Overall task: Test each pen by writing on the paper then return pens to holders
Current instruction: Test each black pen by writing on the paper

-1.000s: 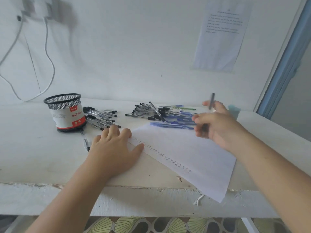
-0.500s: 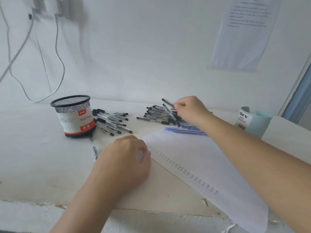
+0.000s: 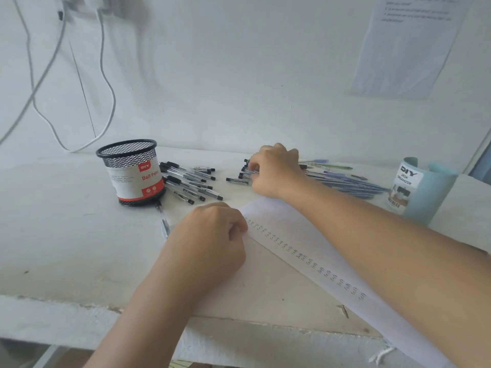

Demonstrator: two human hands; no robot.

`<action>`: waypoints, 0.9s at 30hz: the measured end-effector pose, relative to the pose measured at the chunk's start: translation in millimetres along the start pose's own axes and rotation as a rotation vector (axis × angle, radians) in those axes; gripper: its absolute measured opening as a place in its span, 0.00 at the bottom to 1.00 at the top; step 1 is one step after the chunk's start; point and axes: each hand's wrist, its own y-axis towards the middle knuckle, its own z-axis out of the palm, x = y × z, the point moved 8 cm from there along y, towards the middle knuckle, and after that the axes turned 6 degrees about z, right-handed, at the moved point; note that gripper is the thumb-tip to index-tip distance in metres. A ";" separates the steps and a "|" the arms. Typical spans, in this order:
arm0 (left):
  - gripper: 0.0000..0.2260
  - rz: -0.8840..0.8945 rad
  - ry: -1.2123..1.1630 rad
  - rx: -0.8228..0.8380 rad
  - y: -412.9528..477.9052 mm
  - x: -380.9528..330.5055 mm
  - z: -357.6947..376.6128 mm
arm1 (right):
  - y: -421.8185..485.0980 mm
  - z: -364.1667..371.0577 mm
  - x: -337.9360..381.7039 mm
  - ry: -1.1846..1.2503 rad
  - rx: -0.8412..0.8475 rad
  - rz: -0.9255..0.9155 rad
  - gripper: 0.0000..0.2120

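Pens (image 3: 236, 179) heaped just behind paper (image 3: 305, 235), more beside mesh holder (image 3: 130, 171). Right hand (image 3: 273, 171) on the heap, fingers curled down into it; can't tell if it grips one. Left hand (image 3: 210, 235) fisted, resting on paper's corner. Blue organizer (image 3: 422, 192) far right.

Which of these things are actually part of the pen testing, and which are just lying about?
In the job: paper, black pens, blue pens, mesh holder, blue organizer.
Just there: wall cables, printed sheet on the wall.
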 end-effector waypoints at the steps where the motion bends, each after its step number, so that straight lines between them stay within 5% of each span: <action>1: 0.14 -0.003 -0.007 0.002 0.0 1.0 0.1 | -2.3 1.8 8.5 0.073 0.061 -0.022 0.07; 6: 0.21 -0.009 -0.030 0.004 1.7 3.0 -0.4 | -20.2 21.0 39.7 0.524 0.438 -0.042 0.08; 15: 0.17 0.029 -0.008 -0.003 3.8 0.5 0.3 | -21.4 10.5 29.1 0.550 0.256 0.026 0.05; 23: 0.13 0.052 -0.017 -0.025 2.0 -3.2 2.4 | -54.1 -70.2 -34.5 1.587 0.026 0.354 0.05; 27: 0.13 0.104 0.093 0.027 -0.9 -10.2 9.0 | -87.3 -85.8 -52.8 1.784 0.044 0.383 0.05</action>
